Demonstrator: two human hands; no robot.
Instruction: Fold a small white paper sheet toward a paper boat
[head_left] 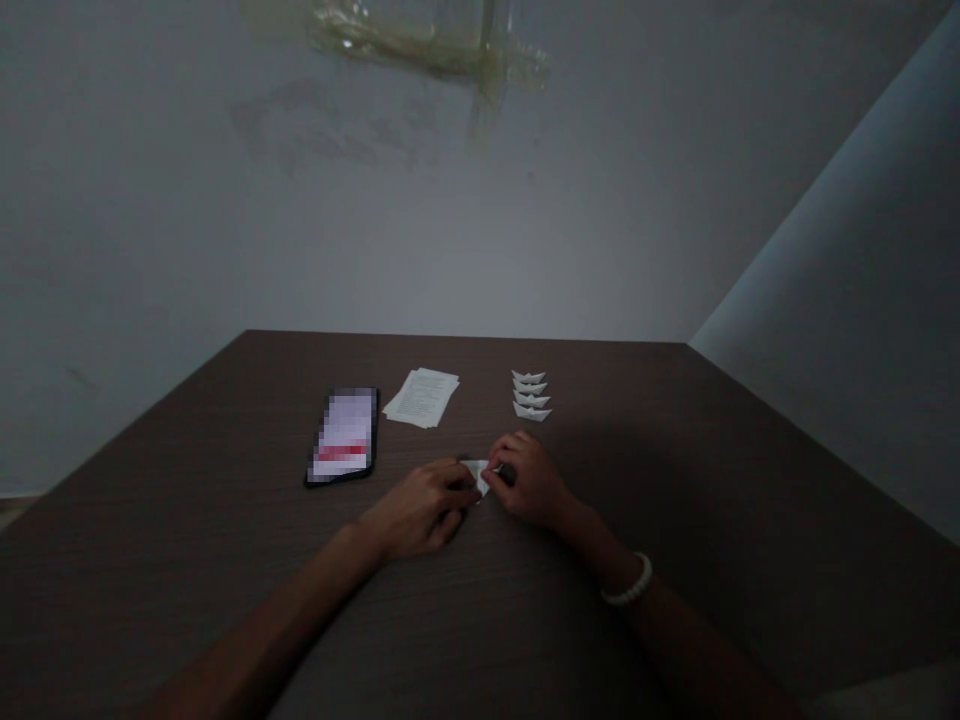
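Observation:
A small folded piece of white paper (480, 478) lies on the table between my two hands. From the left, my left hand (426, 508) presses its fingers on the paper's edge. My right hand (527, 478) pinches the other side between thumb and fingertips. The fingers partly cover the paper, so its full folded shape is hidden. Beyond my right hand stand several small white paper boats (532, 412), lined up in a column. A stack of printed paper sheets (422, 397) lies beyond my left hand.
A phone (343, 435) with its screen lit and blurred lies left of the paper stack. Everything rests on a dark brown table (225, 450), whose far edge meets a grey wall (465, 240). A white bead bracelet (630, 584) circles my right wrist.

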